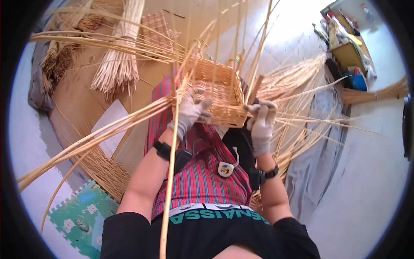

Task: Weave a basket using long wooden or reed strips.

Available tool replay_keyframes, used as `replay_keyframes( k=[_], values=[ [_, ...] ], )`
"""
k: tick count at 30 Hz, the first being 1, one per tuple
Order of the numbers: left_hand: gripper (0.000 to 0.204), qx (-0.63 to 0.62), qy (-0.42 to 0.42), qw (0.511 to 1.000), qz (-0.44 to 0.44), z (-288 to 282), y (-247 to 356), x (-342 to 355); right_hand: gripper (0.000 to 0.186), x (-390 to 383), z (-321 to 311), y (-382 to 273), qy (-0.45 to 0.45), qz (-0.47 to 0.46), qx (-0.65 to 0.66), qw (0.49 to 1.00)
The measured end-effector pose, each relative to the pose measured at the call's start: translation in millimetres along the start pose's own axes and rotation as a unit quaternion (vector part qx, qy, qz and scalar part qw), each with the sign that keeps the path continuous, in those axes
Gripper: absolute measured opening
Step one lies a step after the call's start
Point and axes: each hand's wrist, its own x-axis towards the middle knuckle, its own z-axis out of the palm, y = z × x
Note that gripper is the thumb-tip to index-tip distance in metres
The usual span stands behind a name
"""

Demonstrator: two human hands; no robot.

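Observation:
A woven wicker basket (215,88), rectangular and light tan, rests on my lap over a red striped cloth (202,181). Long loose cane strands (142,114) stick out from its left side, and others rise from its far and right sides. My left hand (192,111), in a pale glove, grips the basket at its near left corner, fingers bent over the rim. At the near right corner my right hand (263,121), also gloved, is closed with thumb and fingertips pinching a cane strand (253,73). A thick strand (170,185) runs past my left wrist toward my body.
Bundles of peeled cane (116,64) lie on the floor at the far left, beside a second woven piece (156,30). More loose cane (297,95) spreads at right over a grey cloth (315,142). A green patterned foam mat (82,216) lies at lower left. A crate of tools (349,52) stands far right.

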Motion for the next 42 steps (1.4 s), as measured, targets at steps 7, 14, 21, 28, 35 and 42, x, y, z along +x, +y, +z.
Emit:
replay_keyframes(
  k=[7, 14, 21, 28, 35, 42],
  values=[
    [0.030, 0.082, 0.149, 0.981, 0.090, 13, -24, 9, 0.012, 1, 1, -16, -0.048, 0.007, 0.100, 0.994],
    [0.027, 0.384, -0.121, 0.915, 0.007, 54, -24, 24, 0.008, 19, -63, -4, 0.104, -0.043, 0.058, 0.992],
    [0.036, 0.471, -0.048, 0.875, 0.104, 73, -36, 41, 0.049, 129, 4, -73, 0.050, -0.384, -0.417, 0.822],
    [0.030, 0.434, -0.086, 0.889, 0.118, 50, -49, 35, 0.081, 26, -1, -19, -0.044, -0.225, -0.434, 0.872],
    [0.024, 0.187, 0.042, 0.972, 0.137, -57, -58, -41, 0.083, 14, -4, -20, -0.072, -0.300, -0.472, 0.826],
    [0.048, 0.264, 0.083, 0.934, 0.227, -49, 38, 6, 0.054, 75, 7, -40, -0.074, -0.322, -0.516, 0.790]
  ],
)
